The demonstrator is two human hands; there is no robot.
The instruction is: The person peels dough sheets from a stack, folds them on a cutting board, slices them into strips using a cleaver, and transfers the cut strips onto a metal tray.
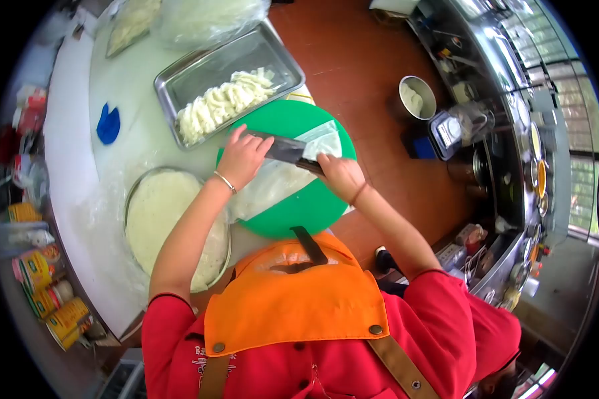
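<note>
A cleaver [285, 149] with a broad dark blade lies crosswise over a round green cutting board [273, 216]. My right hand [343, 178] is closed around its handle. At the blade's other end my left hand [242, 157] grips the blade between thumb and fingers. Beneath the cleaver is a pale, thin folded sheet [273, 186], with part of it showing beyond the blade; its kind is unclear. Just past the board, a metal tray [173, 83] holds a row of cut white strips [226, 103].
Left of the board sits a round pan [128, 206] with a white sheet in it. A clear plastic bag [206, 20] is behind the tray, and a blue piece [108, 124] lies on the worktop. A metal pot [417, 98] stands to the right; another person's red sleeve [496, 326] shows lower right.
</note>
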